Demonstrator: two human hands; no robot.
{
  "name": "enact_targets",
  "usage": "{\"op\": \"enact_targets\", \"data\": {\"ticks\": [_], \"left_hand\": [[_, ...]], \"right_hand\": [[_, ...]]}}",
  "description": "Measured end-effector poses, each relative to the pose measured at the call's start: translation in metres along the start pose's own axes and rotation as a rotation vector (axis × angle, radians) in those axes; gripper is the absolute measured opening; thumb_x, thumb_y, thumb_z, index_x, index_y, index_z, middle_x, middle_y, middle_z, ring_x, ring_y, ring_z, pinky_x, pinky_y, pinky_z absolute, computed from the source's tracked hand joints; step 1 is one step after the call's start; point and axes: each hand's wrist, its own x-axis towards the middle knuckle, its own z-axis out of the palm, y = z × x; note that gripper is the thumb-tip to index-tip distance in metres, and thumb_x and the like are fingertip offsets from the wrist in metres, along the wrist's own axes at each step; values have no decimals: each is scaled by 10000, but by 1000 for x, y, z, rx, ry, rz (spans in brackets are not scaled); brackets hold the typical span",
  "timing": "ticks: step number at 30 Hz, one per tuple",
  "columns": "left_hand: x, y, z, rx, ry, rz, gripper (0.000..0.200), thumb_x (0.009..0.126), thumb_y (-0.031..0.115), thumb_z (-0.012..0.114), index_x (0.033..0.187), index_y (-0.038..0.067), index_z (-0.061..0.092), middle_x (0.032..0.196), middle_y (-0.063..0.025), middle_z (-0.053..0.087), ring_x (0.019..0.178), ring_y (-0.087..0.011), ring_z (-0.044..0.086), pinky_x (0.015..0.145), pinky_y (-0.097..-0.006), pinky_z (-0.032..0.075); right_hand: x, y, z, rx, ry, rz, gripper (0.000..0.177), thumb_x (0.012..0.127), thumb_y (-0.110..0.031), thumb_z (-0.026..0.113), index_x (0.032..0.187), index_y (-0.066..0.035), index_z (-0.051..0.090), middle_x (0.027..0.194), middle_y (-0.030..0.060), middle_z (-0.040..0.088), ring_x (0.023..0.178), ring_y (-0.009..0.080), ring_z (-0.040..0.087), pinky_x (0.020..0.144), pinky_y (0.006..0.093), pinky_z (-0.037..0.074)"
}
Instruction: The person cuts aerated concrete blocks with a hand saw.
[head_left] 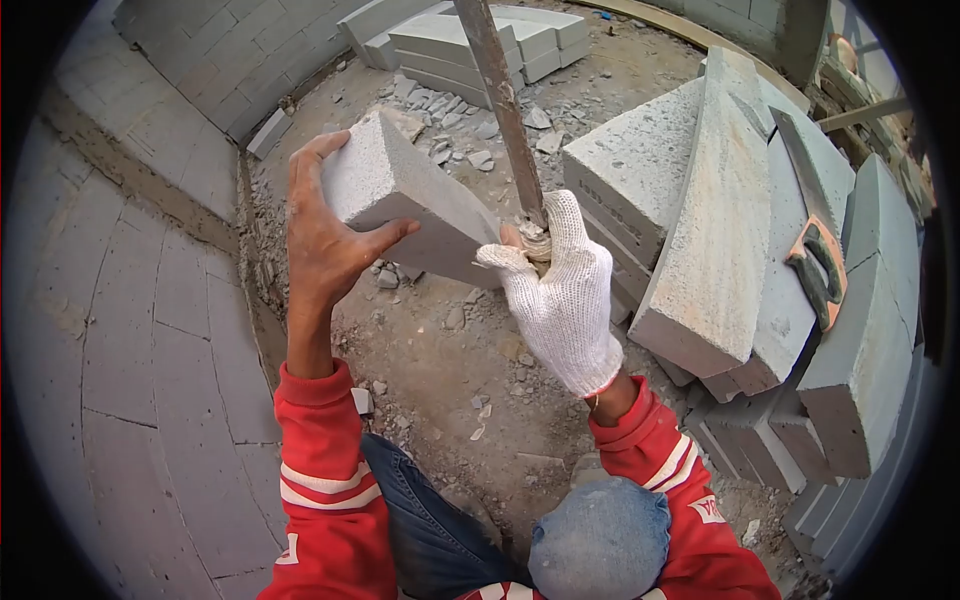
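My bare left hand [327,225] grips the near left end of a light grey concrete block [425,195], with the thumb on its front face and the fingers round the far side. The block slants away to the right, its far end close to my other hand. A knitted white glove covers my right hand [566,295], which is closed round the rag-wrapped handle [536,243] of a long, flat, rusty metal blade [508,115]. That blade points up and away past the block, and part of its handle is hidden by the glove.
Stacked blocks [705,235] rise close on the right, with an orange-handled handsaw [820,260] lying on top. More blocks [455,45] are piled at the back. A block wall [150,350] runs along the left. Broken chips [480,158] litter the dirt floor [440,380].
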Motion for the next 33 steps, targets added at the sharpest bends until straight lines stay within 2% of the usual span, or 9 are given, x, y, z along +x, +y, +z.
{"op": "enact_targets", "data": {"ticks": [2,4,9,11,14,18,22,28,33], "left_hand": [[0,6,2,37,8,20,992,515,279,990,1369,46,544,1312,-137,557,1235,-330,581,1060,-441,495],[0,9,6,43,17,26,988,520,278,988,1370,46,542,1313,-136,557,1233,-329,583,1061,-441,494],[-1,9,7,55,-5,28,973,534,267,983,1370,45,537,1316,-138,556,1231,-330,586,1062,-441,492],[1,14,9,97,25,26,999,534,295,980,1402,53,547,1344,-136,573,1228,-322,607,1065,-439,498],[-1,17,9,112,23,31,998,538,304,982,1401,53,549,1334,-141,576,1229,-325,605,1063,-438,498],[-1,15,12,139,55,109,1007,530,323,987,1395,49,552,1326,-144,578,1230,-324,602,1058,-442,499],[4,8,5,52,37,-1,986,535,271,994,1377,28,544,1326,-142,558,1248,-326,579,1075,-436,490],[1,5,4,73,24,-2,995,530,288,998,1382,33,552,1329,-141,560,1253,-323,577,1076,-436,488],[4,6,11,108,31,67,983,539,288,995,1381,39,554,1328,-139,564,1269,-322,578,1081,-445,489]], "right_hand": [[0,3,8,-9,36,-30,386,962,-207,756,1180,41,554,812,223,728,773,391,758,619,429,561],[-11,41,28,-234,-215,43,361,966,-191,745,1169,30,545,840,234,734,795,409,753,630,448,573],[-8,37,20,-19,-211,78,336,958,-172,752,1131,37,554,813,225,727,761,403,745,617,436,566],[-2,22,14,13,-33,-72,328,956,-175,765,1110,23,553,707,214,697,627,276,748,550,357,541],[0,5,8,58,113,-63,281,937,-111,776,1086,27,581,736,200,679,658,375,707,562,367,516],[-24,91,30,-301,-223,113,341,945,-192,765,1114,43,585,767,226,683,675,349,725,565,402,521],[-33,119,11,-161,-249,240,374,947,-216,752,1110,67,570,735,229,678,651,333,727,559,407,516],[-2,30,0,42,162,-79,355,956,-180,769,1105,76,572,652,176,652,548,264,675,516,357,499],[-26,106,33,-274,-257,194,335,959,-226,745,1063,25,548,837,242,743,823,420,755,643,446,574]]}}
